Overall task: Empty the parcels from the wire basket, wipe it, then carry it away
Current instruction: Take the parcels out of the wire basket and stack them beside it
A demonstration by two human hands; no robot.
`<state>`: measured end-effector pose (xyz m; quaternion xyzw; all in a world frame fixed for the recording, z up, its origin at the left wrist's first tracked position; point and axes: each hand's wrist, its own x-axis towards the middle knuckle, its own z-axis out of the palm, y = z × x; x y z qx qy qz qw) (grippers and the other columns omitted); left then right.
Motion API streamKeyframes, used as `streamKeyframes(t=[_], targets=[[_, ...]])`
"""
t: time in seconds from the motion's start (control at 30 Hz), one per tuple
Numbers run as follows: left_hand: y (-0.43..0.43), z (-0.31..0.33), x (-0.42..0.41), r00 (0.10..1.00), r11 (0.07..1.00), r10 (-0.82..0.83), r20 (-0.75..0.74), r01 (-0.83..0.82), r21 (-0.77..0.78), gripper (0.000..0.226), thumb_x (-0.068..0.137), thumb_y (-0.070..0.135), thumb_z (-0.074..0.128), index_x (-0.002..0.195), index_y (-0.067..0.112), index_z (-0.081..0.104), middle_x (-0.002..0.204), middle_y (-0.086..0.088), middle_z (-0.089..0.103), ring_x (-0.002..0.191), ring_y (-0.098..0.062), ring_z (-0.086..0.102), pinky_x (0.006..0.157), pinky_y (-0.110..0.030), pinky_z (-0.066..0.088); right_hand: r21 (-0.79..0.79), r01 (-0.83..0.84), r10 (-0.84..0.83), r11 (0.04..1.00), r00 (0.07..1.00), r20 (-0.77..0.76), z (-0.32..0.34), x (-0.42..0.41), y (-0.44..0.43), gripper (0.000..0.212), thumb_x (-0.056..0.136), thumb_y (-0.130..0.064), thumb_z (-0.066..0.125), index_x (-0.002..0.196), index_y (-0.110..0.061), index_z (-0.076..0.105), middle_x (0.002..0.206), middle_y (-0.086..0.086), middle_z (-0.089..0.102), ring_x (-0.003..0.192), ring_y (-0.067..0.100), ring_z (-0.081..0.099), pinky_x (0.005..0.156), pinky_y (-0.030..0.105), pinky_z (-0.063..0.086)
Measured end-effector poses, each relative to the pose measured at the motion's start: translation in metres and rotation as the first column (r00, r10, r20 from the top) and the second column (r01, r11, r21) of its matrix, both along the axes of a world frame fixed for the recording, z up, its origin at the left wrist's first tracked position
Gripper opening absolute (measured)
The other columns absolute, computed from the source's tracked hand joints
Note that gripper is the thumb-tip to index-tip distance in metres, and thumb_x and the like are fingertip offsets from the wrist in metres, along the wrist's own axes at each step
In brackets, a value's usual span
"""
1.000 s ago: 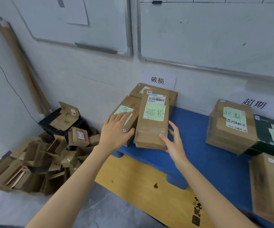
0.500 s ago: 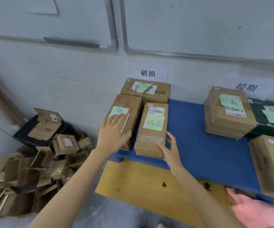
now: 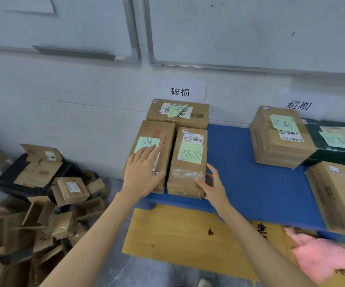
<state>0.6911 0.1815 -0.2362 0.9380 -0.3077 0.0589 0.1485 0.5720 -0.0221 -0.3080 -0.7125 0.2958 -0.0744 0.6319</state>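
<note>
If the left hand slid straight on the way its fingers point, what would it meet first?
The left hand lies flat on the left parcel, fingers aimed at the wall. It would cross the green note, then probably meet the rear parcel; their relative heights are unclear.

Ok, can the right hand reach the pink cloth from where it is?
Probably yes: the right hand only touches the side of the parcel, and the pink cloth lies uncovered on the yellow board to its right, nothing between them.
</note>
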Motion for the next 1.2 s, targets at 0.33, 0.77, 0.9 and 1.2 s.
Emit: streamKeyframes(t=[0.33,0.77,0.9,1.2], targets=[[-0.006,0.014,0.010,0.997,0.997,-0.069,0.030,0.070,-0.018,0.073,0.081,0.057,0.031,0.145,0.024,0.045,0.150,0.003,0.045,0.139,-0.023,0.039,0.111,-0.042,0.032,-0.023,-0.063,0.061,0.998,0.995,-0.082,0.007,0.006,0.000,0.066,0.095,-0.028,0.064,0.150,-0.038,0.028,0.136,-0.008,0.046,0.130,0.018,0.045,0.102,0.049,0.050],[-0.043,0.035,0.003,0.980,0.979,-0.192,0.053,0.195,-0.059,0.067,0.083,0.052,0.042,0.144,0.024,0.046,0.149,0.002,0.046,0.138,-0.024,0.039,0.111,-0.044,0.029,-0.524,-0.154,0.065,0.838,0.981,-0.184,0.060,-0.017,-0.030,0.061,0.098,-0.043,0.056,0.152,-0.031,0.030,0.159,-0.006,0.028,0.147,0.015,0.025,0.115,0.036,0.028],[-0.086,0.045,-0.011,0.959,0.960,-0.271,0.078,0.275,-0.052,0.073,0.081,0.058,0.030,0.143,0.024,0.048,0.149,0.002,0.047,0.136,-0.024,0.042,0.109,-0.043,0.030,-0.750,-0.187,-0.017,0.634,0.967,-0.255,0.084,-0.046,-0.058,0.063,0.098,-0.050,0.050,0.154,-0.033,0.027,0.164,-0.006,0.017,0.151,0.018,0.012,0.118,0.041,0.026],[-0.190,0.066,-0.085,0.866,0.871,-0.484,0.125,0.491,-0.033,0.079,0.082,0.063,0.024,0.145,0.021,0.046,0.148,0.000,0.047,0.134,-0.026,0.044,0.109,-0.043,0.032,-0.894,-0.121,-0.280,0.431,0.924,-0.260,0.137,-0.159,-0.122,0.069,0.098,-0.053,0.046,0.157,-0.029,0.019,0.164,0.002,0.016,0.152,0.025,0.011,0.120,0.045,0.023]])
